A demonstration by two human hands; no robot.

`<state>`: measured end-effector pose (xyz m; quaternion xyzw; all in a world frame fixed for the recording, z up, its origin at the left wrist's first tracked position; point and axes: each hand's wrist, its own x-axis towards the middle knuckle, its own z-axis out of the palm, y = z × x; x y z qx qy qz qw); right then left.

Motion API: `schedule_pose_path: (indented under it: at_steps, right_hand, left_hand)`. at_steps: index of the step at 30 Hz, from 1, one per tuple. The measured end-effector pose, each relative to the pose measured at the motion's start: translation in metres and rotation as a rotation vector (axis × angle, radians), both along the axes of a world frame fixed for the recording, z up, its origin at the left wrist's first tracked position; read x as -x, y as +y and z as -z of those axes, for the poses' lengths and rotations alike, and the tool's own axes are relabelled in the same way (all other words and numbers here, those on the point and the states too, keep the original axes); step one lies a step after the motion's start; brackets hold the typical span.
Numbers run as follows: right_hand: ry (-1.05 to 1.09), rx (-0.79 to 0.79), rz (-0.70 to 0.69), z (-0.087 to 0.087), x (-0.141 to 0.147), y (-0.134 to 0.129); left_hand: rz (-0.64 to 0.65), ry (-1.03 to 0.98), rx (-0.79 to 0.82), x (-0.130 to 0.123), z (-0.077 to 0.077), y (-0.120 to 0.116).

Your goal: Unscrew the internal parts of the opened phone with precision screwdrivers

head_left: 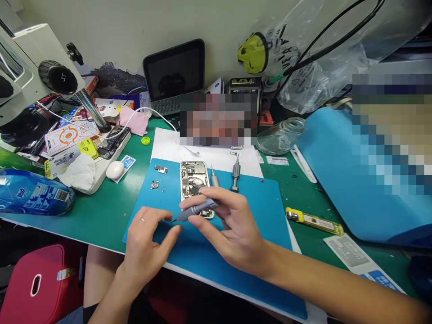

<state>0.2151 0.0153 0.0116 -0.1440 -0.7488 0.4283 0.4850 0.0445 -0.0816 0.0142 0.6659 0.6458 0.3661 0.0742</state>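
Observation:
My right hand holds a grey screwdriver between thumb and fingers, its tip pointing left. Beside that tip is my left hand, thumb and forefinger apart, with nothing visible between them. An opened phone lies on the blue mat just beyond my hands, its lower part partly covered by the right one. Two more screwdrivers stand to its right, one grey and one partly hidden. Small metal parts rest on the mat left of the phone.
A microscope stand rises at the left, near a blue bottle and a white mouse-shaped object. A glass jar, a yellow cutter and a large blue sheet lie right. A dark screen stands behind.

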Motion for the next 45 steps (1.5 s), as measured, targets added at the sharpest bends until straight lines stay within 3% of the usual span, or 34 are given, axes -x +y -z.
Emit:
schedule_pose_path:
  at_steps: [4, 8, 21, 34, 37, 40, 45]
  right_hand:
    - [0.005, -0.128, 0.062, 0.007, 0.001, 0.011]
    - [-0.045, -0.161, 0.087, 0.012, 0.002, 0.017]
    - [-0.196, -0.304, 0.034, 0.019, 0.011, 0.011]
    - [-0.192, -0.368, 0.055, 0.021, 0.012, 0.015]
    - [-0.157, -0.325, 0.097, 0.012, 0.002, 0.018]
    - [-0.131, -0.174, 0.173, 0.008, -0.015, 0.024]
    - [0.051, 0.043, 0.303, 0.01, -0.034, 0.039]
  left_hand:
    - [-0.084, 0.137, 0.028, 0.013, 0.0, 0.002]
    - [-0.177, 0.16, 0.06, 0.021, 0.004, 0.003]
    - [-0.185, 0.175, 0.156, 0.021, 0.011, 0.003]
    - [-0.197, 0.223, 0.182, 0.02, 0.013, 0.004]
    - [-0.133, 0.198, 0.177, 0.024, 0.007, 0.005]
    - [0.001, 0.249, 0.14, 0.024, -0.006, 0.017]
    - [0.249, 0.318, -0.059, 0.015, -0.019, 0.067]
